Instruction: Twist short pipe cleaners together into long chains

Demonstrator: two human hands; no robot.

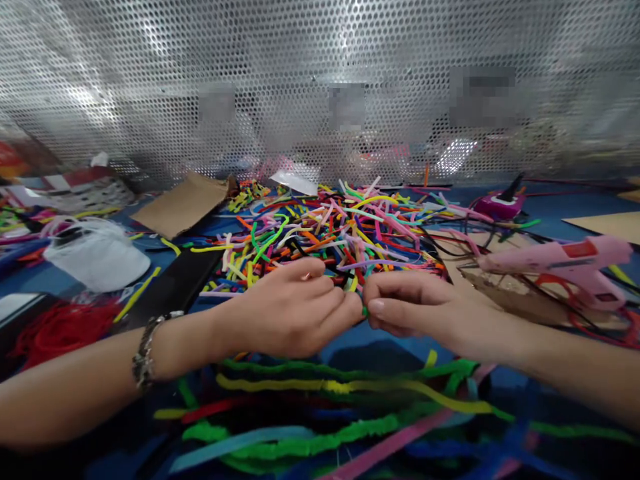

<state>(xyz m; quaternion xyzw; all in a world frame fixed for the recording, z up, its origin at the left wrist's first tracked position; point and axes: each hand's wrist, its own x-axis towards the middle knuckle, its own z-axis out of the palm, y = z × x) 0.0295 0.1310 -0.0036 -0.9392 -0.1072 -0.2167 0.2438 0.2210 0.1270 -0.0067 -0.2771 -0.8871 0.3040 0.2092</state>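
Note:
My left hand (295, 310) reaches in from the left, its fingers curled and closed. Opposite it, my right hand (415, 307) is closed in a pinch, thumb against fingers. The fingertips of both hands meet at a green pipe cleaner (365, 311); only a tiny bit of it shows, the rest being hidden by the fingers. Behind the hands lies a pile of short multicoloured pipe cleaner pieces (325, 227). Nearer to me, below the hands, are long fuzzy strands, among them a yellow pipe cleaner (340, 385) and a pink one (390, 445), somewhat blurred.
A pink glue gun (575, 263) lies on cardboard at the right, with a purple glue gun stand or similar item (503, 200) behind it. At left are a white face mask (100, 253), red yarn-like strands (65, 327) and a cardboard piece (185, 203). A perforated metal panel (280, 60) rises behind.

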